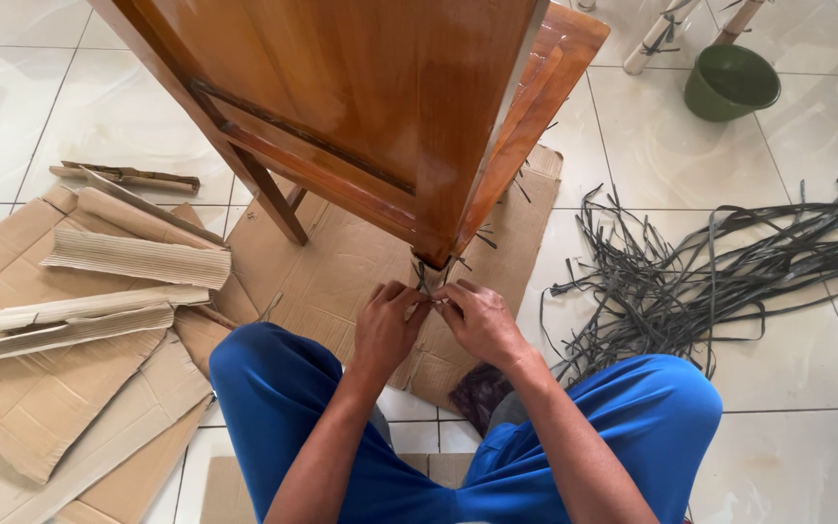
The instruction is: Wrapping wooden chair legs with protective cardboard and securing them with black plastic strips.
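A varnished wooden chair frame [361, 107] stands tilted on flattened cardboard [341, 272], one corner pointing down toward me. Just under that corner my left hand [387, 325] and my right hand [477, 318] meet, fingers pinched on thin dark strips [426, 281] that hang from the frame's lower corner. Short dark strip ends stick out along the frame's right edge. My knees in blue trousers [273, 388] sit either side of my forearms.
A loose pile of long dark strips [710, 272] spreads over the white tiles at right. A green bucket [729, 82] stands at the back right. Torn cardboard pieces and rolled scraps [118, 281] lie at left.
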